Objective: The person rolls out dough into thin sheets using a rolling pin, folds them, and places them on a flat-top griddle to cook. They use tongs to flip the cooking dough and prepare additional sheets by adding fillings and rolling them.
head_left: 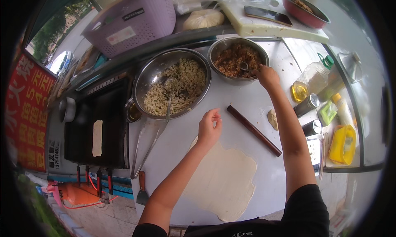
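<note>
My right hand (268, 77) reaches to the near right rim of a steel bowl (213, 65) of reddish-brown minced filling (230, 59). It grips a metal spoon (244, 67) whose head rests in that filling. Loosely curled and holding nothing, my left hand (210, 125) hovers over the far end of a thin rolled-out dough sheet (225, 178). A dark wooden rolling pin (254, 131) lies slantwise between my arms. Left of the filling bowl, a larger steel bowl (138, 91) holds pale crumbly filling (188, 79) and a ladle (169, 96).
One dough strip (97, 138) lies on a black griddle (79, 125) at left. Tongs (148, 156) and a scraper (142, 190) lie beside it. A small dough lump (272, 119), an oil jug (312, 74) and shaker cans (307, 104) are at right. A purple basket (136, 23) stands behind.
</note>
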Available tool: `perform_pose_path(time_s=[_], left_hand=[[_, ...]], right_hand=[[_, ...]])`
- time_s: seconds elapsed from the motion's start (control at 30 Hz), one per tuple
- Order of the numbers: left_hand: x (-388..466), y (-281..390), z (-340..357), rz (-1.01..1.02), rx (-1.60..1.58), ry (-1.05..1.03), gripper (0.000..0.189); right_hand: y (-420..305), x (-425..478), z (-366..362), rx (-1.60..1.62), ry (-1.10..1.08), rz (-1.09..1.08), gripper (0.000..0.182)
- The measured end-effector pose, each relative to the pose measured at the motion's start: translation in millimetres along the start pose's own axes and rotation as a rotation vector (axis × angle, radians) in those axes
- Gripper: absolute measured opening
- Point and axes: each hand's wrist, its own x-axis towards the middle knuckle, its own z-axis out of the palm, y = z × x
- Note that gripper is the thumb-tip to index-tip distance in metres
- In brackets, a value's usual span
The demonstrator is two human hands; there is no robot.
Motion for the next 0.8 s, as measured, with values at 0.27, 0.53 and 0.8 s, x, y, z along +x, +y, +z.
perform_pose_path(time_s=[0.27,0.53,0.8], left_hand=[[143.4,17.5,64.6,-0.604,-0.79,0.119,0.058],[152.8,-2.0,78.9,-0.541,-0.981,0.138,0.048],[129.6,12.6,92.6,-0.531,-0.941,0.071,0.035]], right_hand=[[-7.1,79.5,-13.0,-0.373,-0.19,-0.459,0.016],[23.4,59.8,-26.1,-0.357,-0.25,-0.536,0.019],[5.3,60.7,-14.1,-0.249,-0.228,-0.49,0.03]])
